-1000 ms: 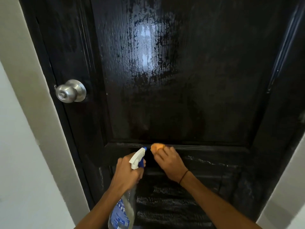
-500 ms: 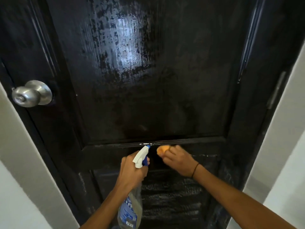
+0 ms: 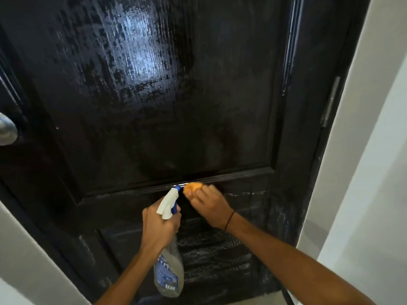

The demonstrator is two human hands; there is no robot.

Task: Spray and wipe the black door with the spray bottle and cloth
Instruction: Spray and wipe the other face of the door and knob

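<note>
Orange cloth [image 3: 191, 187], bunched into a small wad, pressed against the horizontal moulding [image 3: 231, 176] that divides the upper and lower panels of the black door [image 3: 198, 106]. The cloth is judged soft, light and fully compliant; it offers no fixed place to take hold, so it is best gathered into the palm with the fingertips behind it, as shown. The right hand [image 3: 209, 205] forms this grip: its fingers curl round the wad, leaving only the leading edge exposed beyond the fingertips, toward the door. The cloth thus lies ahead of and slightly left of the knuckles, touching the moulding.

Spray bottle [image 3: 169, 267], translucent plastic with a blue label, a white trigger head [image 3: 167, 202] and a blue trigger. Judged light and rigid at the neck, possibly slippery if wet; the neck below the head is the natural hold. The left hand [image 3: 159, 225] is closed round that neck, the body hanging below the fist and the nozzle pointing up toward the moulding, just beside the cloth.

The door surface shows a wet sheen on the upper panel and pale streaks on the lower one. A metal knob [image 3: 7, 132] sits at the left edge; a hinge [image 3: 329, 102] and white wall [image 3: 374, 150] lie to the right.
</note>
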